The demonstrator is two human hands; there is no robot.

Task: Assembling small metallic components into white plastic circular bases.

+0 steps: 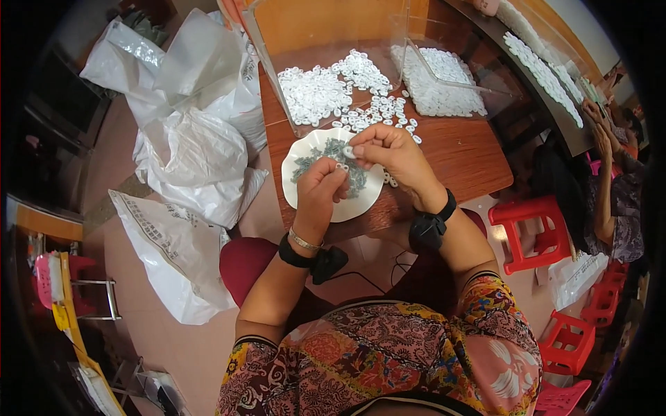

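Over a white wavy-edged plate [374, 197] my two hands work close together. Small grey-green pieces [357, 182] lie heaped in the plate; their exact kind is too small to tell. My right hand [392, 154] pinches a small white oval piece [349, 151] between thumb and finger. Just below and left of it, my left hand [321, 191] is closed, with a small white piece [342, 167] at its thumb and fingertip. Beyond the plate, loose white oval pieces [385, 109] with holes are scattered on the brown wooden table [454, 149].
Clear plastic panels [274, 76] stand around piles of white ovals [312, 93], with a denser batch [444, 83] at the right. Large white sacks [198, 163] crowd the left floor. A red stool [531, 232] stands right, near another person's arm [603, 180].
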